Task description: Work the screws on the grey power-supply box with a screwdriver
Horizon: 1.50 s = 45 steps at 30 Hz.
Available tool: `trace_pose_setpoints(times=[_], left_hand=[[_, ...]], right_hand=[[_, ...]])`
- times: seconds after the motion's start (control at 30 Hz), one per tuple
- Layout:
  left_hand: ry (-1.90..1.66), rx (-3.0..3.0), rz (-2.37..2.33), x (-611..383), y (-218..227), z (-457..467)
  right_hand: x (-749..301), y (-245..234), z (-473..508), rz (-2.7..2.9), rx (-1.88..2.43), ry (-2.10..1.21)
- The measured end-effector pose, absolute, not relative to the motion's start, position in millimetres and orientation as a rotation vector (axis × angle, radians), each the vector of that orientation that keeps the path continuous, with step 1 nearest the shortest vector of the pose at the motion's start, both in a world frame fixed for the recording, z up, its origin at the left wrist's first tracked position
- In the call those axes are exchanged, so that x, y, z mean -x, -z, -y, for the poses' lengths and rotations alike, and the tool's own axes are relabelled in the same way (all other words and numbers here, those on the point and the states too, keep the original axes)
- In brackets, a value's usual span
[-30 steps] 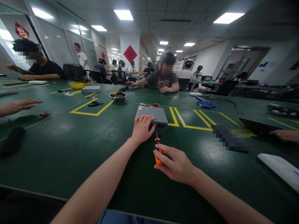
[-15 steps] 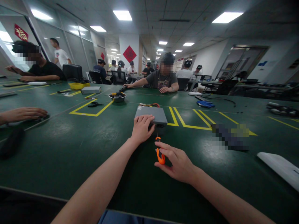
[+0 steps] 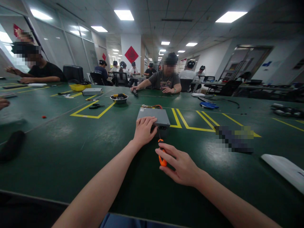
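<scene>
Co-worker's hand (image 3: 3,103) farther left

Orange screwdriver handle (image 3: 162,161) partly hidden behind right hand's fingers (image 3: 169,150); shaft tip too thin to place. Left hand (image 3: 143,130) covers part of grey metal case (image 3: 155,116). Pixelated object (image 3: 234,139) unreadable. Co-worker's hand (image 3: 3,103) cut off at left edge.

We can read nothing here: the small white label (image 3: 142,109) on the flat grey metal box (image 3: 153,116) and the red diamond paper sign (image 3: 131,54) on the white pillar are too blurred.

Metal casing (image 3: 152,116) on the workbench (image 3: 59,164), screwdriver (image 3: 162,161) just before it, steel bowl (image 3: 119,100) behind left.
</scene>
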State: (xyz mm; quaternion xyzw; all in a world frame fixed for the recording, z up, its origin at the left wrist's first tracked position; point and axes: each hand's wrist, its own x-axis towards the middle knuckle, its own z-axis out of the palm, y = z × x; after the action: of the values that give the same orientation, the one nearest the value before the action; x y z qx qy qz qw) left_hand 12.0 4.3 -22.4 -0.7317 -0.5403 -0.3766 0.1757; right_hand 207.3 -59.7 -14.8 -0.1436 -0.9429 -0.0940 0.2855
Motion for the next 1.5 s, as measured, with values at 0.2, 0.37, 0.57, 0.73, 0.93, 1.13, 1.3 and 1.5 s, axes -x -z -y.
trace_pose_setpoints(times=[0.2,0.37,0.57,0.73,0.93,1.13,1.3,1.5], left_hand=[[1.080,2.066,1.535,-12.3,22.3,-4.3],[1.082,2.068,1.530,-13.0,22.2,-4.0],[1.071,2.069,1.550,-13.3,21.3,-3.0],[1.080,2.074,1.540,-12.9,20.5,-2.1],[1.071,2.077,1.540,-11.8,20.9,-2.2],[1.052,2.074,1.536,-12.4,20.9,-2.4],[1.044,2.077,1.540,-12.9,20.7,-2.3],[1.061,2.080,1.545,-12.8,20.6,-2.3]], right_hand=[[-203.2,17.0,56.2,2.434,0.357,0.277],[-201.5,18.9,55.5,2.462,0.376,0.238],[-211.9,13.2,56.3,2.385,0.300,0.307],[-224.5,7.3,54.7,2.360,0.263,0.368],[-228.9,6.4,50.5,2.333,0.294,0.386],[-231.5,7.8,49.2,2.329,0.319,0.378],[-234.4,9.0,49.5,2.316,0.310,0.379],[-233.5,7.9,48.1,2.312,0.327,0.394]])
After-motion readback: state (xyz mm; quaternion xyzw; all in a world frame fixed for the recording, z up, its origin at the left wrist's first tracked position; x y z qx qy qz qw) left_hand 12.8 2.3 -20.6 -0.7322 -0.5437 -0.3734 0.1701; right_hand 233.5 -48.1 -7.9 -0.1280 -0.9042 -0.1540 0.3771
